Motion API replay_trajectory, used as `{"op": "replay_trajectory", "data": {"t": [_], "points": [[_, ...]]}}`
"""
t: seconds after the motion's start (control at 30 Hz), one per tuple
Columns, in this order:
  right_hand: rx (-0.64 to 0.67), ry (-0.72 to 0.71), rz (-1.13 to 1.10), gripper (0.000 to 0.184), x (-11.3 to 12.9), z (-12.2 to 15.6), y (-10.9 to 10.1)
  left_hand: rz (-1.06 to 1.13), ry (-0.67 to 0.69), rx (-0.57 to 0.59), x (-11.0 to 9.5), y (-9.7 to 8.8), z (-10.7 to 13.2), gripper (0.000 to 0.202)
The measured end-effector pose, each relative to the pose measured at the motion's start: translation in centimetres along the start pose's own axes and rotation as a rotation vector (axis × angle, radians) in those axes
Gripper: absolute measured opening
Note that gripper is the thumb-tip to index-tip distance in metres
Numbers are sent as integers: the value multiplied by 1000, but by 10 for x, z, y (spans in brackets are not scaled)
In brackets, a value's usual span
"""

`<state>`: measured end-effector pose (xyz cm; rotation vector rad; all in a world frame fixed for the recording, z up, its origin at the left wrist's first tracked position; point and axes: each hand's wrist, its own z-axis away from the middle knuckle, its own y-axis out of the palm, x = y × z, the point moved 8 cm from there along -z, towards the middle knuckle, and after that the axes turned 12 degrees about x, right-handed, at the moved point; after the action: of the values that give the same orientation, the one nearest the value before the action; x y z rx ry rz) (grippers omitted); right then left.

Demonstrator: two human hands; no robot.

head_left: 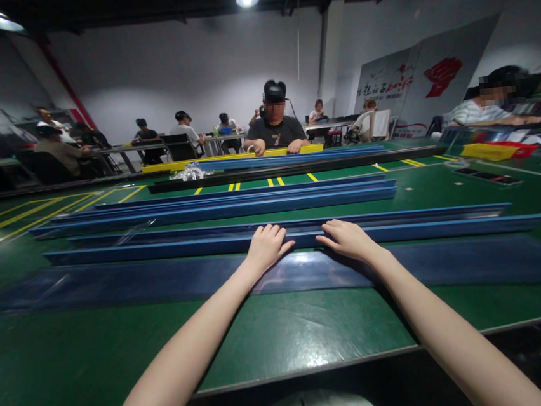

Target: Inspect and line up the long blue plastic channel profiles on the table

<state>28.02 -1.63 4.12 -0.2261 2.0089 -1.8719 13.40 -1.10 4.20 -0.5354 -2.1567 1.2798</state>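
A long blue channel strip (160, 250) with raised edges lies crosswise on the green table (288, 335). My left hand (266, 248) grips its near edge left of the middle, fingers curled over the top and thumb along the near side. To the right, my right hand (347, 240) holds the same edge in a similar way, a short gap from the left. What the fingertips touch inside the channel is hidden. In front of the channel, beneath my wrists, a flat dark translucent plastic sheet (139, 282) spreads across the table.
More blue channel strips (204, 212) lie beyond, then a black strip (296, 168) and a clear plastic bundle (193, 171). Opposite, a co-worker (275, 129) has both hands at a yellow strip (228, 158). A phone-like dark object (488, 176) and a yellow-red tray (490, 152) lie right.
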Motion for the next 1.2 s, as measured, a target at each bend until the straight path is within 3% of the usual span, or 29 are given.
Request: {"op": "replay_trajectory", "data": {"t": [0.87, 1.2], "points": [[-16, -74, 0, 30, 1, -3, -6, -10, 2, -5, 0, -1, 0, 31], [30, -35, 7, 27, -3, 0, -10, -2, 29, -10, -2, -3, 1, 30]]}}
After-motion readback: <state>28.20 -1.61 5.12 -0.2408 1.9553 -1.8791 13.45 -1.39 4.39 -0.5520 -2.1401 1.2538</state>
